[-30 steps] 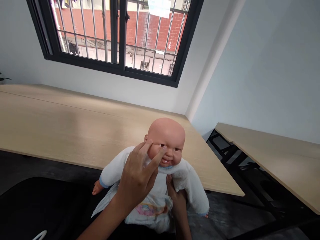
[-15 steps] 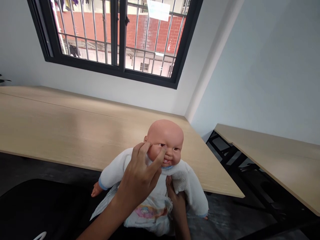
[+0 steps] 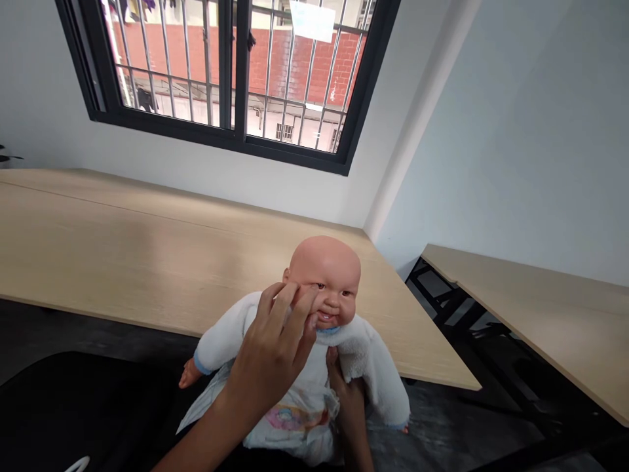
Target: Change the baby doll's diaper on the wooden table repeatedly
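A baby doll [image 3: 325,269] with a bald head and a fluffy white jacket sits upright in front of me, facing me, its mouth slightly parted. My left hand [image 3: 275,341] is raised to the doll's cheek on the left side of the view. Its fingers are bent and apart, the tips at the cheek just below the eye. Lower down, my right hand [image 3: 348,396] grips the doll's side beneath its arm, thumb on the chest; the other fingers are hidden behind the jacket. A white diaper [image 3: 295,419] with a coloured print covers the doll's lower body.
Behind the doll stands a long wooden table [image 3: 147,242] against the wall. Another table [image 3: 531,301] with a dark metal frame is at the right. A barred window [image 3: 236,72] is above. Something black [image 3: 73,406] fills the lower left.
My left hand's index finger has moved left, from beside the doll's nose to the cheek below the eye. My right hand and the doll stay in place.
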Action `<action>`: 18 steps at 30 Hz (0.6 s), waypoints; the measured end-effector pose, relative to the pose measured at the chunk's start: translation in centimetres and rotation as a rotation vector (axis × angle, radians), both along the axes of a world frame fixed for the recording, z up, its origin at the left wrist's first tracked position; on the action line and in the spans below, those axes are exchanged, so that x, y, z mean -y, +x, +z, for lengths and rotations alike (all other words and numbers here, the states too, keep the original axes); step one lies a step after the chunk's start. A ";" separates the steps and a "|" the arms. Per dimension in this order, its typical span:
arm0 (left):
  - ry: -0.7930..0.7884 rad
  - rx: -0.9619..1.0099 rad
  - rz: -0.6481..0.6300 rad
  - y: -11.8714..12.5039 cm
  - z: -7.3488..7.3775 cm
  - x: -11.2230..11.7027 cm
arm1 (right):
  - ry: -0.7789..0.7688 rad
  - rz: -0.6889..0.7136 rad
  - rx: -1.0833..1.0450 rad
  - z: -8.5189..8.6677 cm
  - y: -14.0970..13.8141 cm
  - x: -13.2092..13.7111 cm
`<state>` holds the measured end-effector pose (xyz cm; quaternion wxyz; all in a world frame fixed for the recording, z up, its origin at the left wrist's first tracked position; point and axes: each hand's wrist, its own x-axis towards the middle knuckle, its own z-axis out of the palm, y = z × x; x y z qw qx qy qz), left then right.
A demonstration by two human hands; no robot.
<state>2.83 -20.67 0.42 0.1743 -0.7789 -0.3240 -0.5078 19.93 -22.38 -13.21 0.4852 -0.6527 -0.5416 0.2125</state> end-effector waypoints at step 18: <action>-0.020 0.018 0.021 0.2 -0.4 -0.2 | 0.044 -0.055 -0.100 1.6 -1.3 0.4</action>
